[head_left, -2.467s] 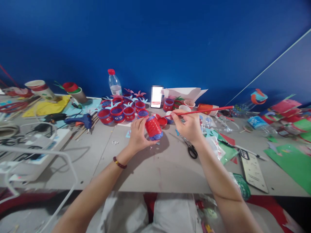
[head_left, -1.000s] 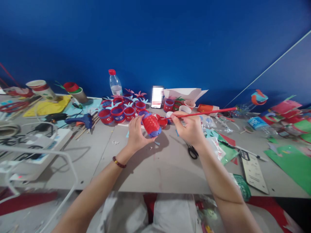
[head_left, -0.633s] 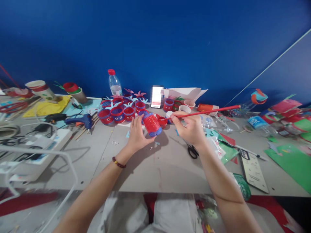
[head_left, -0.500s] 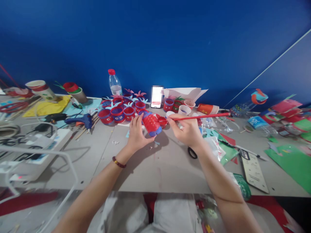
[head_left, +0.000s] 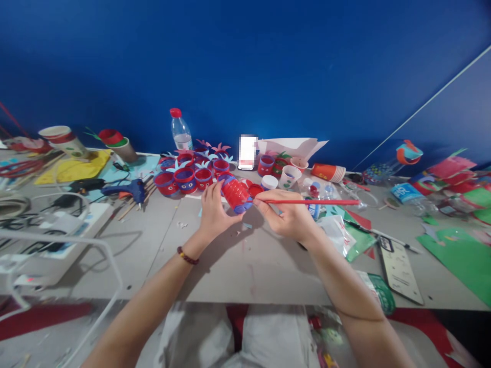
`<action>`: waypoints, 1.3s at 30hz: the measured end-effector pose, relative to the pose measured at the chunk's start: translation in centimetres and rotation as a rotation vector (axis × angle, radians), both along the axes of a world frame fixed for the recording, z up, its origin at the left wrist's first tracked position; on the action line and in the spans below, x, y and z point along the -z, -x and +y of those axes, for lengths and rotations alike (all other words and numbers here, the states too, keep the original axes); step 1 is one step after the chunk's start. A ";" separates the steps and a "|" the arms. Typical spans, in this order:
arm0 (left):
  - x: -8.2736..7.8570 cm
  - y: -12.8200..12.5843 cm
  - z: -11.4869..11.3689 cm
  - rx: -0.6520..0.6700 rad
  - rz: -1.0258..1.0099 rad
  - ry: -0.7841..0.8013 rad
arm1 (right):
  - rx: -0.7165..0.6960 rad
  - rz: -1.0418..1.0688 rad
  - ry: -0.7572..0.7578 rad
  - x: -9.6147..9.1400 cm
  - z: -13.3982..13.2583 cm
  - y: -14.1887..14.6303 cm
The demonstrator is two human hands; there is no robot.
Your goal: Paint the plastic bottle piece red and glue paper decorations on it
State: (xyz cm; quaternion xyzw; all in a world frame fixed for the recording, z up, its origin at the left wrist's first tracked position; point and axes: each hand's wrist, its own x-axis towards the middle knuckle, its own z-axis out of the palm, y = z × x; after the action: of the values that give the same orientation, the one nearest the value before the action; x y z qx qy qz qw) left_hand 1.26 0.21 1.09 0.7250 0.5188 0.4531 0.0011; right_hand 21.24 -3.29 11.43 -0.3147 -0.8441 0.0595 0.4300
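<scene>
My left hand grips a small red-painted cup with a blue bottom, tilted on its side above the grey table. My right hand pinches a long red-handled paintbrush near its tip, and the tip touches the cup's right side. The handle points right, nearly level. A small red paint pot sits just behind the cup.
Several finished red and blue cups stand behind my hands, with a water bottle and a phone. A blue glue gun lies at the left. Paper cups, a marker and coloured paper spread right.
My right hand has come down and left from the paint pot, bringing the brush tip onto the cup. The handle dropped to near level. The cup turned slightly in my left hand.
</scene>
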 end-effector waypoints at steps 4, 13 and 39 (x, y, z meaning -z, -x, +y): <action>0.0 0.0 0.0 -0.002 -0.010 0.002 | -0.034 0.078 0.053 -0.5 0.0 -0.1; 0.0 0.0 0.1 0.017 -0.036 -0.064 | 0.019 0.139 0.053 0.0 1.2 -0.4; 0.0 0.2 0.1 0.115 -0.089 -0.023 | 0.142 0.209 0.156 -0.7 3.1 -2.7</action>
State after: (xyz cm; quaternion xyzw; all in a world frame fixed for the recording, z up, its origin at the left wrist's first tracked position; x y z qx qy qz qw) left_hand 1.06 0.31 1.05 0.7327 0.4706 0.4898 0.0419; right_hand 23.92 -0.23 12.14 -0.3981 -0.7632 0.1268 0.4929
